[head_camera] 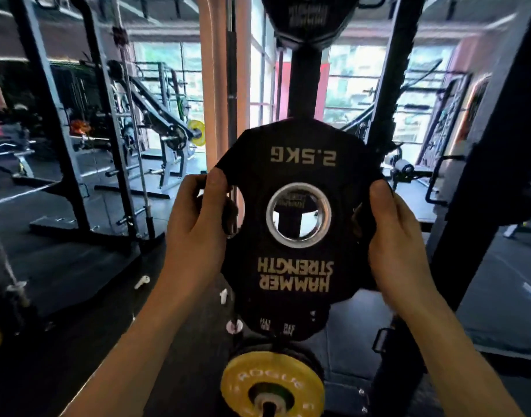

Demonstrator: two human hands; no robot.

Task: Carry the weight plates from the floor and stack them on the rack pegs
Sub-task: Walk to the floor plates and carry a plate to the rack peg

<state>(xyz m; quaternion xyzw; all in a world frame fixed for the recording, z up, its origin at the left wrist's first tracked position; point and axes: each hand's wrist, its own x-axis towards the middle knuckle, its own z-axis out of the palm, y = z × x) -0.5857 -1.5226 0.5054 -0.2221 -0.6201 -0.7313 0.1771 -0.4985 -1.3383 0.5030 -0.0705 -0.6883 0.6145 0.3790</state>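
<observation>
Hands, left (pixel 198 218) and right (pixel 393 230), grip opposite edges of the black plate (pixel 297 275) held upright between them, so level its centre hole (pixel 298 214) with the peg beyond before sliding it on squarely.

"2.5KG", "HAMMER STRENGTH": black plate (pixel 300 236)

Dark gym floor (pixel 77 266) under rack bases (pixel 86 230)
</observation>
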